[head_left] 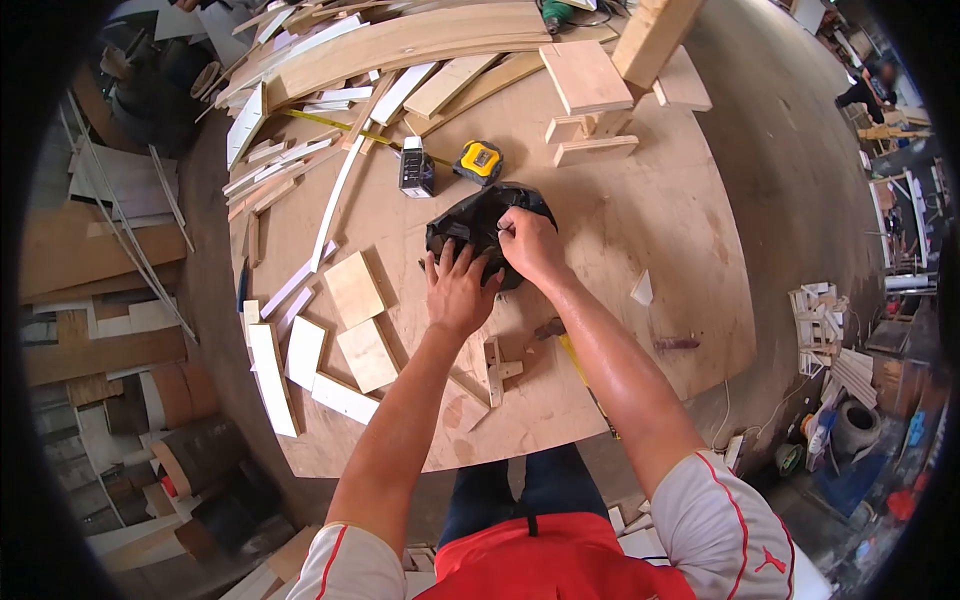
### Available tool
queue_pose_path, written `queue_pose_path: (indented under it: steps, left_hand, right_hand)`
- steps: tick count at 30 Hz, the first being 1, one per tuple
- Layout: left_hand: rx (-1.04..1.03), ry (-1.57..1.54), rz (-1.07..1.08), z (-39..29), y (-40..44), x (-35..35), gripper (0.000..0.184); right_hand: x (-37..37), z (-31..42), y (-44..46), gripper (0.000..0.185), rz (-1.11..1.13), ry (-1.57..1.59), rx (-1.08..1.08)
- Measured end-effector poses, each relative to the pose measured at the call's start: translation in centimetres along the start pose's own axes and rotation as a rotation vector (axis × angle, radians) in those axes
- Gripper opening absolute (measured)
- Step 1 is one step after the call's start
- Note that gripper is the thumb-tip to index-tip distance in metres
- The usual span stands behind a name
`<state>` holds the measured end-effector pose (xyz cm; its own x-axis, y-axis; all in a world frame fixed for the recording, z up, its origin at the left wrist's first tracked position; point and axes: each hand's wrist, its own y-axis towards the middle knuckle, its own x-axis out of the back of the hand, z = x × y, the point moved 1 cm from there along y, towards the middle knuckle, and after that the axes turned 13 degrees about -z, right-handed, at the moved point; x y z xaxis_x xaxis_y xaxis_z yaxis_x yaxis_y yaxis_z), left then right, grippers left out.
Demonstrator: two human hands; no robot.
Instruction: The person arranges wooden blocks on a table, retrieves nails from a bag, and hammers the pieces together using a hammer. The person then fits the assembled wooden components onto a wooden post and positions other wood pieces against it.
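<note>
A black plastic bag [465,215] lies crumpled on the wooden tabletop with its mouth open. My left hand [460,288] rests on the near left side of it, fingers spread flat over the plastic. Over the bag's right side is my right hand [530,245], its fingers curled into a pinch; what sits between the fingertips is too small to make out. Just beyond the bag are a yellow and black tape measure [480,161] and a small dark box [416,172]. A hammer with a yellow handle [578,362] lies partly under my right forearm.
Wood strips and boards [400,65] pile up along the far left of the table. Square wood blocks [355,290] lie left of my hands. Stacked wooden pieces [588,80] stand at the far right, near a green power tool [556,14]. Another person [878,92] is in the background.
</note>
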<state>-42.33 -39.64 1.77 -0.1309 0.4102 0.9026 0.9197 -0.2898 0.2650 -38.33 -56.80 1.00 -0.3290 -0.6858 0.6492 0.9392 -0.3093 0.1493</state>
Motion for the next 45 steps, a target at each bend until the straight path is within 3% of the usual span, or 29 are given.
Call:
queue_pose_path:
  steps: [5,11,17,20,23,27,30,34,40,43,45]
  left_hand:
    - [0.039,-0.004,-0.085,0.3,0.2,-0.2,0.038]
    - [0.130,0.070,-0.104,0.8,0.8,0.4,0.037]
    - [0.111,0.063,-0.142,1.6,0.1,-0.3,0.033]
    - [0.120,0.060,-0.143,1.6,0.1,-0.5,0.033]
    - [0.137,0.026,-0.152,1.7,-0.1,-0.6,0.031]
    - [0.245,-0.112,-0.174,1.0,0.4,1.1,0.024]
    - [0.311,-0.224,-0.224,0.4,0.8,1.9,0.018]
    - [0.318,-0.289,-0.263,-0.4,1.1,2.4,0.016]
    - [0.222,-0.241,-0.241,-0.2,1.5,2.5,0.018]
    - [-0.015,-0.140,-0.170,0.6,1.4,1.5,0.025]
    - [-0.049,-0.061,-0.068,1.0,1.3,0.9,0.030]
  right_hand:
    - [0.1,0.5,1.6,0.015,0.135,-0.129,0.033]
    - [-1.8,-0.6,2.3,0.010,0.000,-0.132,0.188]
    - [-1.4,1.3,1.2,0.011,0.244,-0.187,0.249]
    - [-2.2,1.1,1.0,0.013,0.243,-0.281,0.229]
    - [-2.7,0.4,1.0,0.014,0.233,-0.229,0.147]
    - [-1.5,-0.5,1.7,0.016,0.211,0.335,-0.111]
    - [0.6,-0.2,1.4,0.014,0.402,0.658,-0.546]
    - [1.7,0.6,0.9,0.012,0.397,0.716,-0.593]
    - [1.1,-0.3,1.3,0.015,0.296,0.510,-0.397]
    - [0.0,-0.1,1.6,0.012,0.073,0.310,-0.179]
    - [0.5,-0.1,1.6,0.015,0.124,0.105,0.095]
